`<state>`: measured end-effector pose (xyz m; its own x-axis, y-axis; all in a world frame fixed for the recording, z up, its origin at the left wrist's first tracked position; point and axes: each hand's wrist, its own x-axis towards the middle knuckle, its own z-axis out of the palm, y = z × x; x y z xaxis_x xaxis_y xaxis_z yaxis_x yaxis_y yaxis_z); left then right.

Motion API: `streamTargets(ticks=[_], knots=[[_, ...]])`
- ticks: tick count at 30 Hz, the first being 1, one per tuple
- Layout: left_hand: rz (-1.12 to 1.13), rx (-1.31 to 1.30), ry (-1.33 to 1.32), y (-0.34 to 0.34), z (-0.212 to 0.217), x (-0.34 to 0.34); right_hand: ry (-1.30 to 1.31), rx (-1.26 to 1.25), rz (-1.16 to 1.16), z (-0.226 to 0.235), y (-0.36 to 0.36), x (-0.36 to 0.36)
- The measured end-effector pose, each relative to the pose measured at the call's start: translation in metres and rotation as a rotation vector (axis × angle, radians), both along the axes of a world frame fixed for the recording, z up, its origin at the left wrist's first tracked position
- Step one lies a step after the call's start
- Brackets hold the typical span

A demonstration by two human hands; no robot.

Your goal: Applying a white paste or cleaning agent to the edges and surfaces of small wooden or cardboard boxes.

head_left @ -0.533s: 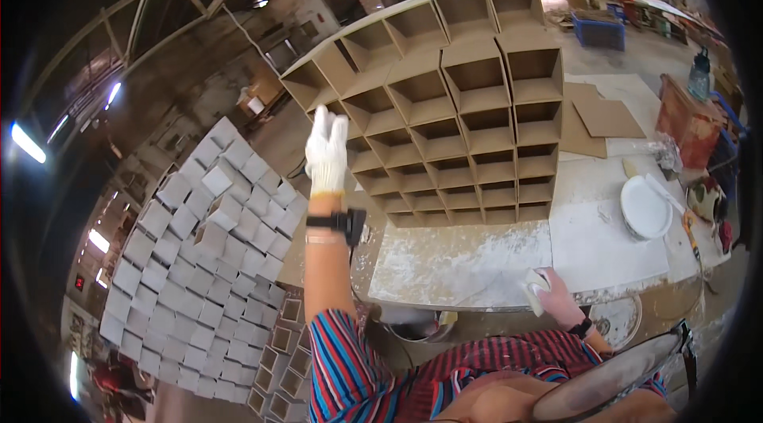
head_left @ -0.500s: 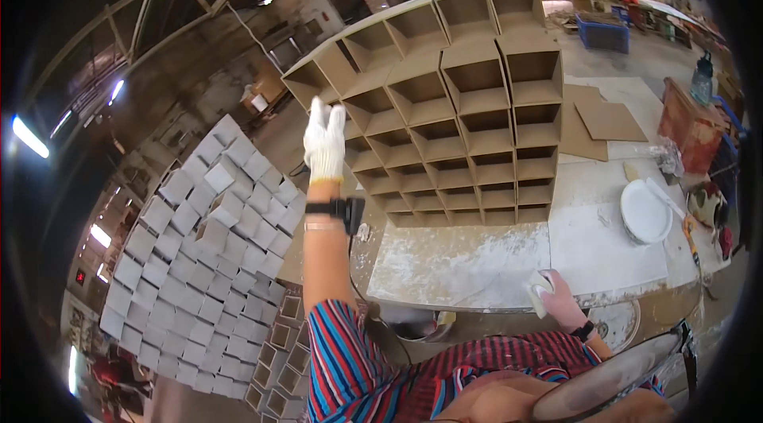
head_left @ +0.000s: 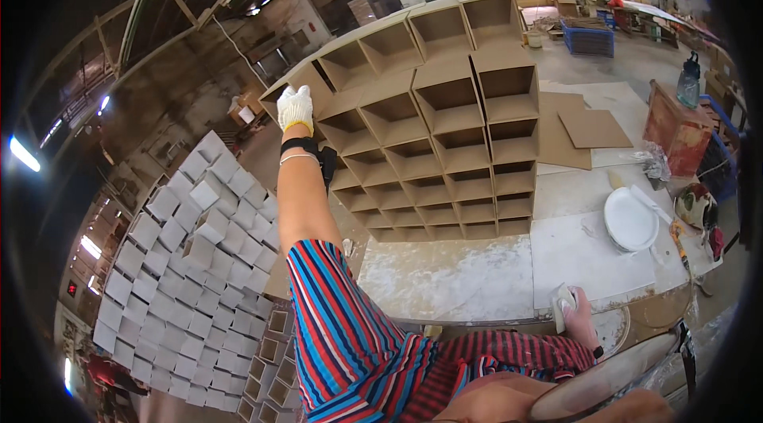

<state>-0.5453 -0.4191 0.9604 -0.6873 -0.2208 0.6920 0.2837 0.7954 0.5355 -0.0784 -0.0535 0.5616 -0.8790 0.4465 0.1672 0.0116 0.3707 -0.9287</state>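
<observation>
A: What is the biggest thing in view?
B: A cardboard grid of open square compartments (head_left: 429,125) lies on the white worktable (head_left: 477,280). It stretches away from the person. A stack of smaller white-faced grids (head_left: 191,264) stands off to the left, below the table.

A: Where is the left hand?
B: The left hand (head_left: 295,107), in a white glove, reaches far out with the arm straight. It rests on the near-left edge of the cardboard grid, the fingers lying over the rim. Whether they clamp it cannot be told.

A: And the right hand?
B: The right hand (head_left: 574,313), gloved too, sits at the table's near edge, curled around a small pale block (head_left: 561,301).

A: Anything smaller?
B: A white round plate (head_left: 630,219) lies on the table to the right, and loose cardboard sheets (head_left: 592,128) lie beyond it.
</observation>
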Motion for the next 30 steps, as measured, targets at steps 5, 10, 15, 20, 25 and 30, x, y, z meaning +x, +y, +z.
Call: streamTargets(ticks=[5, 10, 15, 20, 25, 30], knots=[[-0.603, 0.536, 0.424, 0.0, -0.019, 0.079, 0.032, -0.042, -0.112, -0.007, 0.001, -0.002], [-0.245, -0.327, 0.627, 0.002, -0.095, 0.177, 0.052, -0.269, -0.222, -0.013, 0.002, -0.023], [-1.283, 1.086, -0.437, 0.048, -0.241, 0.225, 0.079, -0.152, -0.284, 0.033, 0.0, -0.052], [-1.489, 1.249, -1.151, 0.12, -0.331, 0.228, 0.166, -0.188, -0.37, 0.085, 0.006, -0.065], [-1.441, 1.368, -1.308, 0.178, -0.407, 0.235, 0.198, -0.124, -0.308, 0.081, 0.024, -0.057], [-1.369, 1.44, -1.482, 0.245, -0.436, 0.252, 0.12, 0.033, -0.24, 0.079, 0.051, -0.048]])
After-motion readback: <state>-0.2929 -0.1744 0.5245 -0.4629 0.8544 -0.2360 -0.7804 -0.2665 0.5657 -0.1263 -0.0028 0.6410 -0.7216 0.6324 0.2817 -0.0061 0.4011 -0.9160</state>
